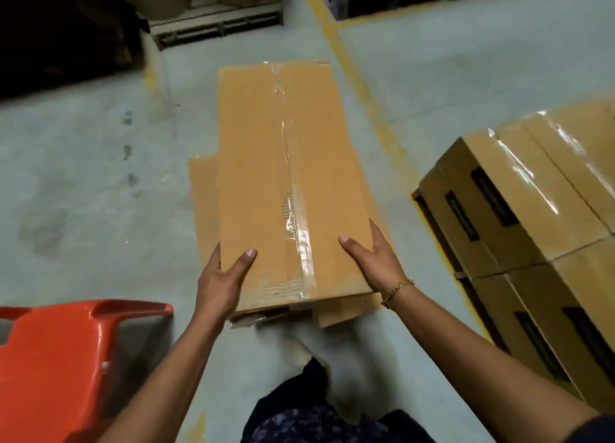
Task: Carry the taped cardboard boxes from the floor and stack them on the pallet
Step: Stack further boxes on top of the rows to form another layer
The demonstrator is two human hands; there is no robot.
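Dark patterned clothing [332, 422] at 6 o'clock, forearms above it. Left hand [223, 276] and right hand [372, 259] each clasp a near corner of the taped box [286, 176], thumbs on top, at centre frame (whether it is clear of the cardboard beneath, I cannot tell). Step, as I read it: pick-up. Long axis and tape seam run 6 to 12 o'clock. Next move, I judge: a level carry toward the stacked boxes [532, 209] at 3 o'clock.

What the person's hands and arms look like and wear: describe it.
No gloves on the left hand or the right hand, and both arms are bare of sleeves up to the elbows. A gold chain bracelet circles the right wrist. No watch shows.
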